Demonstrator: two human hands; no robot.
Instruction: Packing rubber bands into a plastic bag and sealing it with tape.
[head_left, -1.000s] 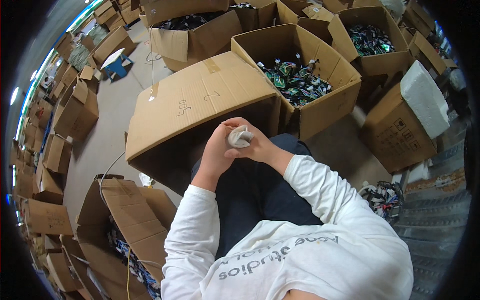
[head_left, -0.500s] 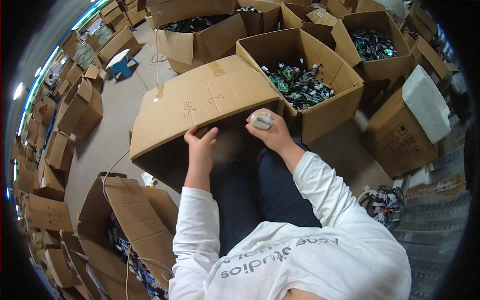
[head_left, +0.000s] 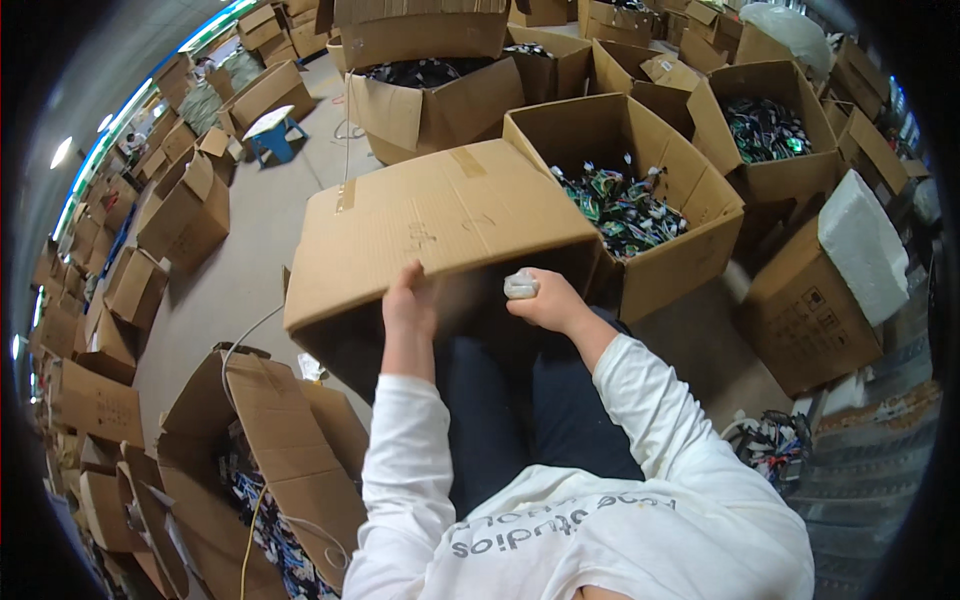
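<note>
A large closed cardboard box (head_left: 400, 225), with tape strips and handwriting on its top, stands in front of my knees. At its near edge my left hand (head_left: 408, 310) is raised with fingers pointing up, apparently holding nothing; a blurred patch beside it hides detail. My right hand (head_left: 555, 302) is wrapped round a whitish, rounded object (head_left: 521, 286), whose end sticks out of the fist toward the left. The kind of object is unclear. This hand hovers just in front of the box's near right corner.
An open carton (head_left: 720, 220) of green boards and wires stands right of the box. Another carton of wired parts (head_left: 275, 525) is at lower left. White foam (head_left: 865, 245) leans on a carton at right. A blue stool (head_left: 275, 135) stands farther back. A thin cord (head_left: 347, 130) hangs near the box.
The view has shifted, so the scene sits lower and farther right. My left hand has turned edge-on with fingers up. My right hand still grips the whitish object, now turned more sideways.
</note>
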